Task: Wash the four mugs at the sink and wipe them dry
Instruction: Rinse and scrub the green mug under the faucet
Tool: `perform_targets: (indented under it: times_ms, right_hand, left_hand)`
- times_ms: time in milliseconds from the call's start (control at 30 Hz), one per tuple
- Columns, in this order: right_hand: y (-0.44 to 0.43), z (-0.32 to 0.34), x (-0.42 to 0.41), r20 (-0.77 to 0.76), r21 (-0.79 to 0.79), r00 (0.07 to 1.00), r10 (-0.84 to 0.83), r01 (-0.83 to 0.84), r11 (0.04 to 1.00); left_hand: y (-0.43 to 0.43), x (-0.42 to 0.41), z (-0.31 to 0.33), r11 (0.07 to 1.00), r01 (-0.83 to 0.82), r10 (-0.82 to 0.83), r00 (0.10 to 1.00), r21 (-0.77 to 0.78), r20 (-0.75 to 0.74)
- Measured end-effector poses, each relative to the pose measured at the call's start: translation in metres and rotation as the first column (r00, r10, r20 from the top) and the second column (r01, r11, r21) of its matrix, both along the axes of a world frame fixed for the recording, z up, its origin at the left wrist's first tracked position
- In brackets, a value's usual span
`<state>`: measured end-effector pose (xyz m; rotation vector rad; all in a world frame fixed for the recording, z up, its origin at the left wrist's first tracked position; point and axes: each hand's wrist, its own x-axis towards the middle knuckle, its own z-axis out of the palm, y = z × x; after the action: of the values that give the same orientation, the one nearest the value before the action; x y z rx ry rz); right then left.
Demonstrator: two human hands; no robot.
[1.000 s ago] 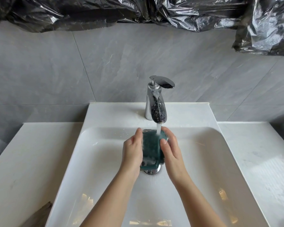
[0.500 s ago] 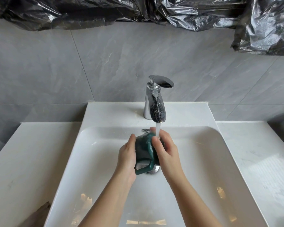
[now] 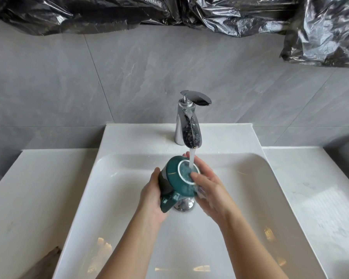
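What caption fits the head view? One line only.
Left hand and right hand hold a dark green ceramic mug, base up, under the stream from the chrome tap.

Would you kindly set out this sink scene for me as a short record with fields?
mug: dark green, base turned towards the camera, handle at lower left
water: running from the tap onto the mug's base
left hand: grips the mug's side
right hand: thumb on the base, fingers behind the mug
sink: white, drain below the mug
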<state>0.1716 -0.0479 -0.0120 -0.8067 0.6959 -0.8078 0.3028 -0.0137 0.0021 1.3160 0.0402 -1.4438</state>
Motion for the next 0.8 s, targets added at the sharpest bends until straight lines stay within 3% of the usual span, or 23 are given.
perform_targets:
  times_ms: [100,233,400,500,600,700,800]
  right_hand:
    - [-0.002,0.003,0.002,-0.08,-0.009,0.997,0.0,0.0,1.0]
    - [0.0,0.002,0.013,-0.236,-0.043,0.952,-0.196,0.191,0.981]
    - [0.008,-0.009,0.016,-0.193,-0.066,0.957,-0.219,0.21,0.976]
    - [0.011,-0.01,0.015,-0.2,-0.244,0.941,-0.274,0.223,0.944]
    - [0.007,-0.004,0.016,-0.306,-0.463,0.901,-0.307,0.141,0.875]
    - [0.003,0.001,0.023,-0.392,-0.485,0.879,-0.271,0.052,0.873]
    - [0.005,-0.003,0.024,-0.44,-0.593,0.838,-0.321,-0.003,0.805]
  left_hand:
    - [0.001,-0.001,-0.001,1.0,0.01,-0.01,0.999,0.021,0.033]
    - [0.003,-0.003,0.001,0.998,0.031,-0.038,0.991,0.057,0.125]
    - [0.002,-0.004,0.003,0.998,0.0,-0.005,0.996,0.064,0.087]
    - [0.001,-0.001,0.003,0.998,0.028,-0.03,0.998,0.051,0.048]
    - [0.001,0.002,0.004,0.997,0.053,-0.06,0.987,0.052,0.147]
    - [0.005,-0.003,0.006,0.998,0.052,-0.059,0.94,0.028,0.335]
    - [0.005,-0.005,0.008,1.0,0.027,-0.03,0.933,0.014,0.359]
